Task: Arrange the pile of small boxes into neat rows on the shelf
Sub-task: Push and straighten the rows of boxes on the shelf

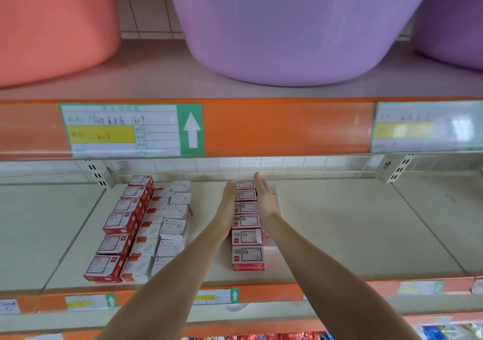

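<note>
— What is sitting on the shelf (339,235)?
— Three rows of boxes (136,230) at left, and a middle row (247,224) running front to back.
— And the hands?
— The left hand (229,206) and right hand (265,201) are flanking it, fingers straight, seemingly pressing its sides.

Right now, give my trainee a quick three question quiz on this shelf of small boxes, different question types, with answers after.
1. True or false: both hands lie flat against the sides of the single row of red and white boxes.
2. Which tub sits directly above that row: A pink, B purple, C green?
3. Fill in: the finished block of boxes lies to the ___ of the hands.

Key: 1 true, left hand and right hand flank it; 2 B, the purple tub; 3 left.
</note>
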`<action>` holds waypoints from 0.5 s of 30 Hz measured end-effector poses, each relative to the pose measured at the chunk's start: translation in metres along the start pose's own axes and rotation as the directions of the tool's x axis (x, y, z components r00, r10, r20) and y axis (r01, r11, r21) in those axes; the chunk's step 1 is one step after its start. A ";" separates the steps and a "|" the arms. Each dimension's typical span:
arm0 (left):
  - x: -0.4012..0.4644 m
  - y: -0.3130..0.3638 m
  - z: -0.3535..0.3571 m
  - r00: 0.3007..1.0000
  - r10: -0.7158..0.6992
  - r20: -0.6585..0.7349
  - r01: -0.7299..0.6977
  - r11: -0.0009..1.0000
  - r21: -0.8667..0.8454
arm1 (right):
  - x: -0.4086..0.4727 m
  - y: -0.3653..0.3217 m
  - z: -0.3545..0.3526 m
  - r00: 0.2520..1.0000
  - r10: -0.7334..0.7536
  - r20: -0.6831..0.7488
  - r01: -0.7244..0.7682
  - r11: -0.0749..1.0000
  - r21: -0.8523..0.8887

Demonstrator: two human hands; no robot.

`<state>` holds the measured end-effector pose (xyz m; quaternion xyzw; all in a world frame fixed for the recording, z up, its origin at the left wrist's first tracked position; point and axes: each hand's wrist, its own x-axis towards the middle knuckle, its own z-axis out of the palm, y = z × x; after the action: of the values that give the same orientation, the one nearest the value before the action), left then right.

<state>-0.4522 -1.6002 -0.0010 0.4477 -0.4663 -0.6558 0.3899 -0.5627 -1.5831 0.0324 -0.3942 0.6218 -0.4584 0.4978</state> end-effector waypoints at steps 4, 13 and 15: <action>0.001 -0.001 -0.001 1.000 0.017 -0.001 -0.017 1.000 0.025 | 0.000 0.007 0.003 1.000 -0.003 0.010 0.004 1.000 -0.017; 0.002 -0.002 -0.001 0.998 0.062 -0.001 -0.062 0.992 0.107 | 0.003 0.007 0.008 0.998 -0.008 0.067 0.005 0.999 0.035; 0.002 -0.002 -0.002 0.999 0.047 -0.013 -0.046 0.995 0.089 | 0.003 0.008 0.008 0.998 -0.013 0.066 0.011 0.999 0.044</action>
<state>-0.4512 -1.6020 -0.0041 0.4586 -0.5023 -0.6218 0.3882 -0.5558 -1.5853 0.0230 -0.4021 0.5924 -0.4614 0.5239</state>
